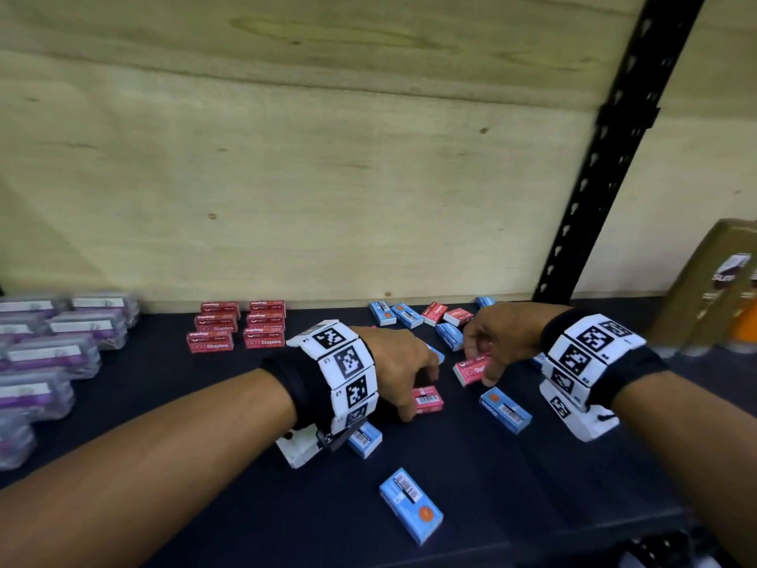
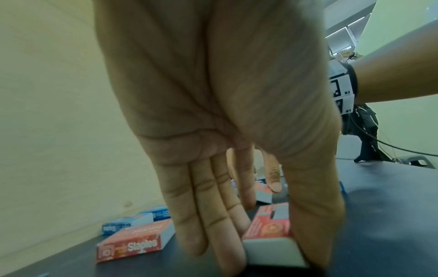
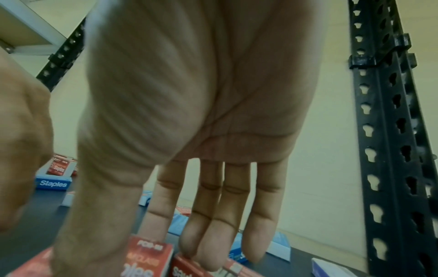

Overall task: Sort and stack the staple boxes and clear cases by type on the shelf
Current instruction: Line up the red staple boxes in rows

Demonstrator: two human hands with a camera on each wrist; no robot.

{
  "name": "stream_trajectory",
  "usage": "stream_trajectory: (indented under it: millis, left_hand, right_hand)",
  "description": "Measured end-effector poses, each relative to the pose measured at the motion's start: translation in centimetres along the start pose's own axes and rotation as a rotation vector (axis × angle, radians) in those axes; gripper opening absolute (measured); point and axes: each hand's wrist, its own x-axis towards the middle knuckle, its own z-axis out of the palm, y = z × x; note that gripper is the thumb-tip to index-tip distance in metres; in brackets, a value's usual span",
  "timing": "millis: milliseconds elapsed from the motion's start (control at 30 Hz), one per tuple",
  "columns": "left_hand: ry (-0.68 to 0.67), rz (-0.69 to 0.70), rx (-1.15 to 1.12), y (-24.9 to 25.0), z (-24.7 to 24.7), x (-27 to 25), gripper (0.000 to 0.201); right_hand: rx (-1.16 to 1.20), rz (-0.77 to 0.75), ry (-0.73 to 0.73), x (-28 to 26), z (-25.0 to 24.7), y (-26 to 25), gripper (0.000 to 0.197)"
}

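Observation:
Red and blue staple boxes lie scattered on the dark shelf (image 1: 205, 424). My left hand (image 1: 418, 393) (image 2: 272, 249) pinches a red staple box (image 1: 430, 401) (image 2: 265, 230) between thumb and fingers, low on the shelf. To its right, my right hand (image 1: 479, 362) (image 3: 147, 262) pinches another red staple box (image 1: 469, 371) (image 3: 149, 251), its fingertips touching a second red box (image 3: 187, 269) behind. Two stacks of red boxes (image 1: 213, 332) (image 1: 264, 325) stand at the back. Clear cases (image 1: 53, 350) with purple contents are stacked at the far left.
Loose blue boxes lie near the front edge (image 1: 409, 504), by my right wrist (image 1: 504, 408), under my left wrist (image 1: 364, 438) and at the back (image 1: 383, 313). A black slotted upright (image 1: 606, 157) and a brown carton (image 1: 712, 289) stand on the right. A plywood wall closes the back.

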Motion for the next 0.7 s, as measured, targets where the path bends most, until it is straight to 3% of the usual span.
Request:
stream_trajectory:
  millis: [267,700]
  left_hand:
    - [0.083,0.034,-0.118,-1.5,-0.1,-0.8,0.028]
    - [0.119,0.009,-0.264,-4.3,-0.8,-1.9,0.025]
  right_hand:
    - [0.000,-0.020,0.000,-0.2,0.0,0.1,0.036]
    - [0.123,-0.072,0.055,-1.5,-1.3,-0.4,0.018]
